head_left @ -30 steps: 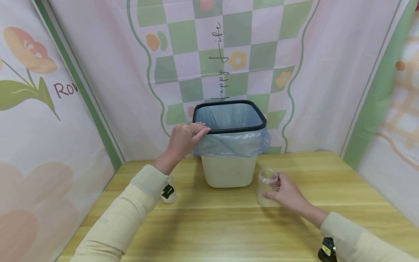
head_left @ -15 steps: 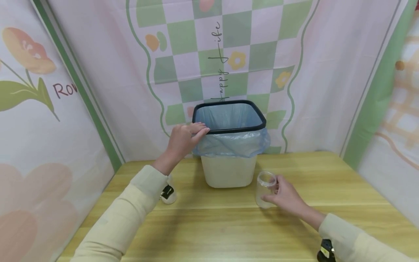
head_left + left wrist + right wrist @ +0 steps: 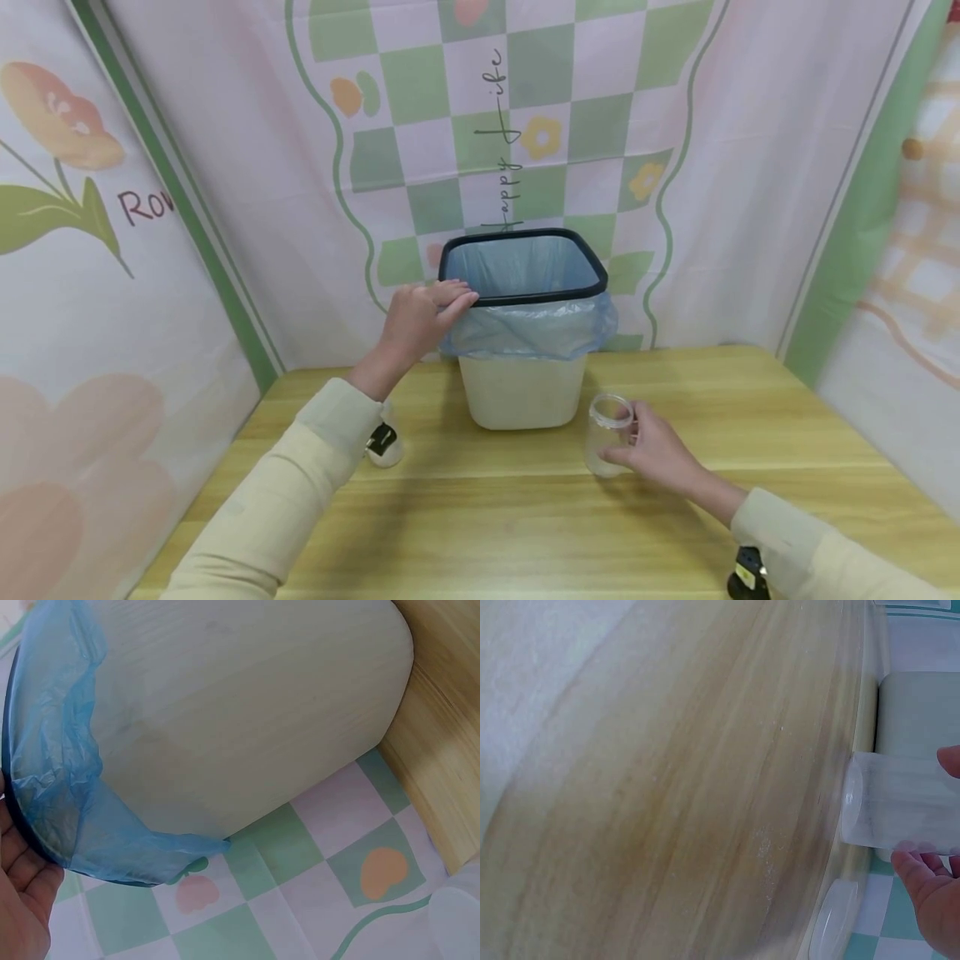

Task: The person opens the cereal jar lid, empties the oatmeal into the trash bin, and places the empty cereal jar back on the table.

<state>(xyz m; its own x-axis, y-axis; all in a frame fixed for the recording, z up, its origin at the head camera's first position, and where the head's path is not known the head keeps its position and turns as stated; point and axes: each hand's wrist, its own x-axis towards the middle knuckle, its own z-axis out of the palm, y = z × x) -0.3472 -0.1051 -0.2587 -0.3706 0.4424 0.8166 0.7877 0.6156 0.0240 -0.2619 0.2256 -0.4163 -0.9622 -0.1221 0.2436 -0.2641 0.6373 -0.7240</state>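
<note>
My right hand [image 3: 657, 446] holds a clear jar [image 3: 609, 454], thumb on the near side and fingers on the far side. Upright and open-mouthed, the jar is at the table's surface, right of the trash bin [image 3: 521, 393]. My left hand [image 3: 417, 321] grips the bin's black rim [image 3: 540, 297] at its front left corner, over the blue bag [image 3: 528, 329] that lines it. In the left wrist view, the fingers [image 3: 22, 855] meet the rim from outside. The bin's floor is out of sight.
Partly behind my left wrist, a pale translucent object [image 3: 386, 454] stands on the wooden table [image 3: 487, 517]. The right wrist view has another translucent piece [image 3: 834, 919] near the jar, its kind unclear. A printed cloth [image 3: 420, 83] hangs behind the bin.
The jar has come slightly lower and to the left with my right hand, then stayed there over the last half second. My left hand keeps its place on the rim.
</note>
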